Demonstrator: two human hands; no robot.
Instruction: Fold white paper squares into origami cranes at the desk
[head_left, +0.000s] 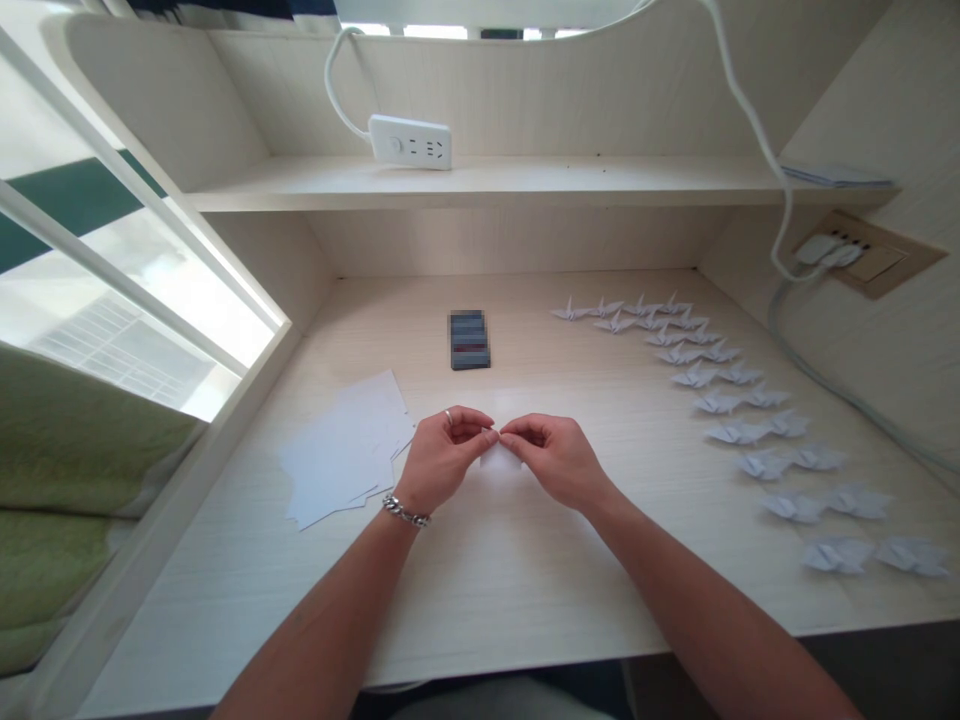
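Matt folded paper (pixel 500 460), shiny metal bracelet (pixel 406 513)

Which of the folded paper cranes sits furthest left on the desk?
The crane at the left end of the back row, closest to the dark rectangular object; every other crane lies further right.

Homelike study corner, possibly in a bedroom: a pale wood counter (pixel 517 600) with a built-in shelf (pixel 525 178), power strip (pixel 411 142), wall socket (pixel 885 262) and green fabric (pixel 75 440) alongside.
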